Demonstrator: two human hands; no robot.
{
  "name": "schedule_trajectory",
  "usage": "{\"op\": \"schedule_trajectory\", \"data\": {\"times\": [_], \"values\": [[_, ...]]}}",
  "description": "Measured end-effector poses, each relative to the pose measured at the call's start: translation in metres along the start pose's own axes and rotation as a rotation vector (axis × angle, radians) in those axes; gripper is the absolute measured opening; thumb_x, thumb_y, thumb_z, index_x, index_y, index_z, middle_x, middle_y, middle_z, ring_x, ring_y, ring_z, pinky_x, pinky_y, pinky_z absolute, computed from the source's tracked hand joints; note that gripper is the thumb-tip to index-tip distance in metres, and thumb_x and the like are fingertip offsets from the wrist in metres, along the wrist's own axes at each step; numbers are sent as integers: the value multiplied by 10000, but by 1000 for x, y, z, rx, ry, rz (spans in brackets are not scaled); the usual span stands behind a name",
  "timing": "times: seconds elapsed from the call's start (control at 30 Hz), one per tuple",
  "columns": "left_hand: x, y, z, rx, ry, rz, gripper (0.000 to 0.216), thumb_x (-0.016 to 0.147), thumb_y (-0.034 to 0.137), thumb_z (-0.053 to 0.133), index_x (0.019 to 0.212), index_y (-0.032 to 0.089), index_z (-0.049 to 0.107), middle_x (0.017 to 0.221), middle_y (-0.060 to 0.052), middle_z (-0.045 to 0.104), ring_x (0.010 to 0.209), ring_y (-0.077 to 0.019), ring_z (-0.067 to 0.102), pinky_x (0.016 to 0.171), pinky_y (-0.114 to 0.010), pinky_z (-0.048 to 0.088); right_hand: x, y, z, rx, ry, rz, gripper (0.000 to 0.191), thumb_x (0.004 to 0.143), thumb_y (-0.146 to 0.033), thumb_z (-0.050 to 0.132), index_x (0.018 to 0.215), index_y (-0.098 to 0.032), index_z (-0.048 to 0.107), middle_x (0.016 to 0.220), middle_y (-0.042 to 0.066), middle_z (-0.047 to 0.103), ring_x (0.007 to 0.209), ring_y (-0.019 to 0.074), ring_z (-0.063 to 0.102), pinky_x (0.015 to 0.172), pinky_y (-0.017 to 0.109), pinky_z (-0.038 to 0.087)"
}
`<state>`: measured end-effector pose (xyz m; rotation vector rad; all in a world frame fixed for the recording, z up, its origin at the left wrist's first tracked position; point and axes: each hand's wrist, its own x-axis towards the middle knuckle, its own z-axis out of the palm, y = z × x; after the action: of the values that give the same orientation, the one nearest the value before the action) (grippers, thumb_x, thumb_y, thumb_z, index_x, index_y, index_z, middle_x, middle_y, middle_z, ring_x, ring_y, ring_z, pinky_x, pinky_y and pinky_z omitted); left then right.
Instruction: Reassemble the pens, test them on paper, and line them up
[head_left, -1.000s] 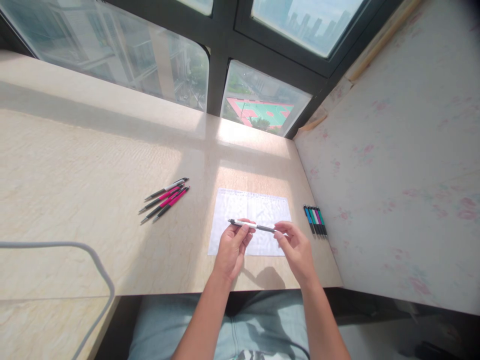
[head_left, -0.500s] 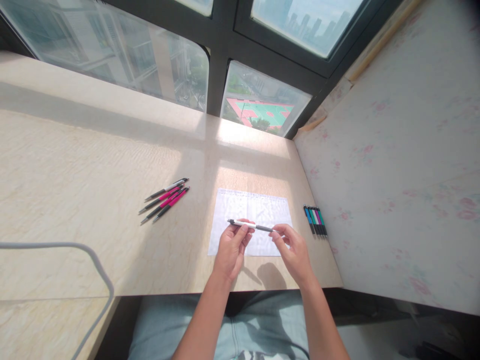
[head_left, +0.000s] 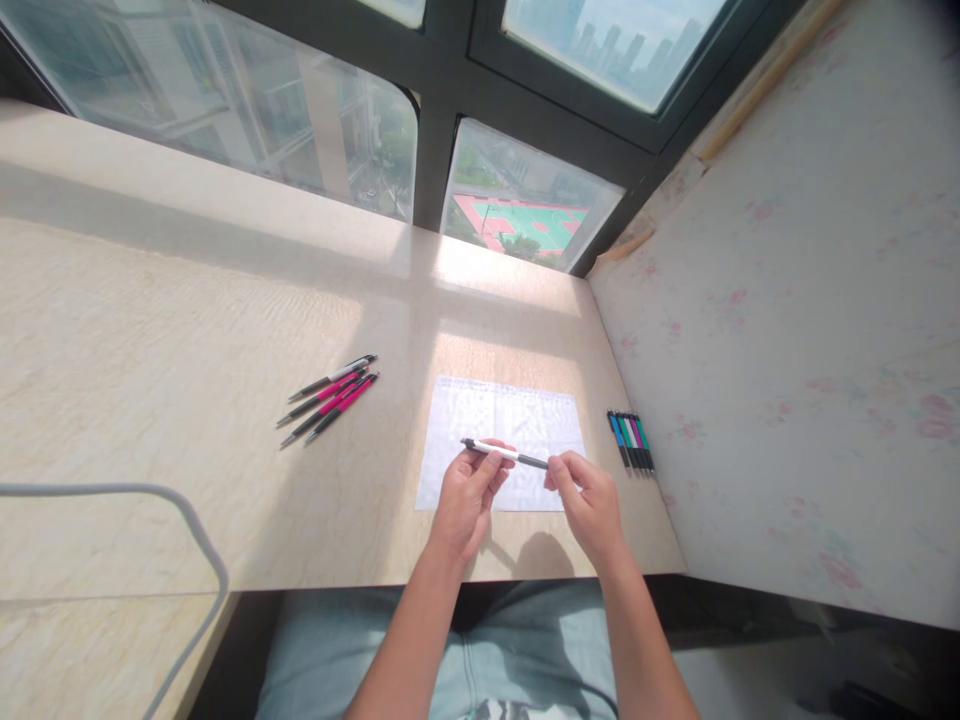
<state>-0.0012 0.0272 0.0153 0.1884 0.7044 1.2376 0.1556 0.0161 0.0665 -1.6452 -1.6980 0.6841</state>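
Observation:
A black and white pen (head_left: pixel 505 453) lies level between both hands, just above a white sheet of paper (head_left: pixel 501 420) on the beige tabletop (head_left: pixel 187 400). My left hand (head_left: pixel 466 495) pinches the pen's white barrel from below. My right hand (head_left: pixel 587 500) has its fingers closed on the pen's dark right end. Both wrists hang over the table's front edge.
Several pink, white and black pens (head_left: pixel 330 392) lie in a bunch to the left of the paper. Several more, blue, green and pink (head_left: pixel 631 441), lie side by side by the wall on the right. A grey cable (head_left: pixel 180 520) loops at the lower left. Windows stand behind.
Both hands and the pen shifted very slightly to the right; the grip looks the same.

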Motion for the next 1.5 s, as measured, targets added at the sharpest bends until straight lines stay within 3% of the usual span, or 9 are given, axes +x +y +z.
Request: {"op": "schedule_trajectory", "data": {"times": [0.1,0.27,0.43,0.6,0.8,1.03,1.23,1.5], "values": [[-1,-1,1,-1,-7,-9,260,729,255,776,951,148,692,975,-65,708,816,-99,636,759,-183,490,0,0,0,-16,4,38,485,963,-433,417,554,-192,517,518,-9,529,505,122,492,528,255,358],[-1,0,3,-9,9,-1,272,715,263,787,946,151,696,959,-64,716,799,-95,637,747,-174,487,2,0,1,22,-24,5,316,919,-437,502,743,-197,605,697,18,638,666,160,580,597,250,421],[-1,-1,3,0,15,-12,272,713,260,789,941,144,697,957,-67,713,792,-96,636,746,-179,492,1,2,2,-8,-15,40,493,955,-446,424,541,-193,513,510,-9,525,504,123,490,534,248,359],[1,-1,1,3,23,14,261,732,260,774,952,146,692,963,-66,708,792,-87,628,733,-166,490,2,3,2,57,-28,25,307,924,-432,496,763,-197,609,722,17,646,667,154,577,601,246,421],[0,-2,2,18,22,7,274,712,272,789,936,142,699,957,-70,715,795,-97,633,762,-187,496,1,4,2,-15,0,41,496,954,-450,428,537,-194,510,501,-15,502,491,120,466,524,251,349],[0,-1,2,15,40,10,272,714,264,786,941,143,696,971,-75,717,790,-100,644,746,-183,494,2,5,2,58,-35,15,278,913,-427,505,785,-202,608,725,23,636,687,165,580,615,261,438],[0,0,3,24,38,2,292,676,273,813,913,144,702,936,-66,724,772,-103,645,749,-200,501,-1,5,4,-31,16,6,417,941,-434,450,603,-201,526,555,-11,534,536,129,489,552,258,364],[1,0,2,14,35,-2,264,693,254,802,907,140,696,921,-68,723,762,-92,642,768,-186,493,-3,5,8,-40,22,29,457,950,-426,443,551,-204,464,515,-31,467,501,115,440,526,251,313]]}}
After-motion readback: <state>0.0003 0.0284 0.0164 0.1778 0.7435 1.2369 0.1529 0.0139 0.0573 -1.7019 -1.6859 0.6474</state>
